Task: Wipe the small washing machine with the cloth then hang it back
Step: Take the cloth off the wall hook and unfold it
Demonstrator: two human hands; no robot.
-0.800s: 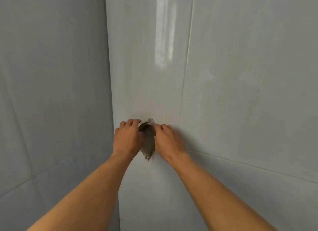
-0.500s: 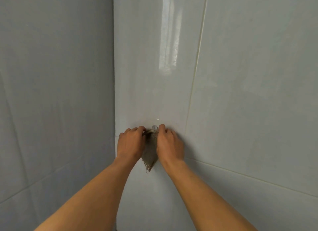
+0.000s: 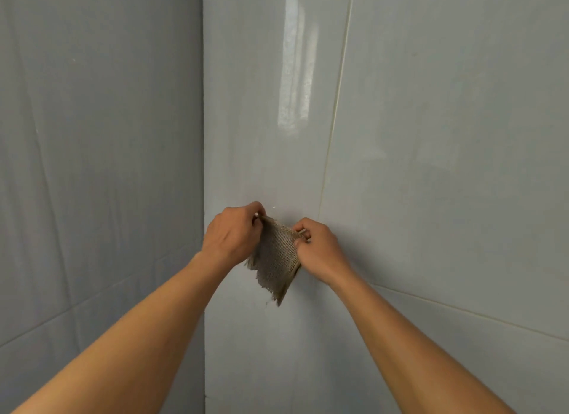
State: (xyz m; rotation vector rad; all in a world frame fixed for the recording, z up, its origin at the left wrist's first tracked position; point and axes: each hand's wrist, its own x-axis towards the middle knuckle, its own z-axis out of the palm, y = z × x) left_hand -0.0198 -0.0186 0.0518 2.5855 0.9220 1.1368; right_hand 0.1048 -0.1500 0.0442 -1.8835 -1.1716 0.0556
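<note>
Since the frame half a second ago, both hands have drawn apart and lifted the cloth's top edge off the wall; the small hook that showed between the fingertips then is hidden now behind cloth and fingers. The cloth, earlier a narrow strip squeezed between the hands, now spreads wider.

Left hand (image 3: 232,233): closed, thumb and fingers pinching the cloth's upper left corner. Knuckles face the camera. It sits slightly higher than the other hand, just right of the wall corner.

Right hand (image 3: 318,247): closed, fingertips pinching the cloth's upper right corner, thumb tucked against the fabric.

Cloth (image 3: 277,259): grey-brown, coarse weave, held taut along its top edge between the two hands at centre frame. It hangs down to a ragged, frayed point below the hands. Whether it touches the wall behind cannot be told.

Both bare forearms run in from the lower left and lower right of the frame.

Wall (image 3: 431,136): pale grey glossy tile, filling the right and centre. A thin grout line runs vertically just right of the hands, another slants across the lower right. A bright window-like reflection sits in the upper centre. A second tiled wall (image 3: 92,136) fills the left, meeting the first at a vertical corner just left of the left hand.
</note>
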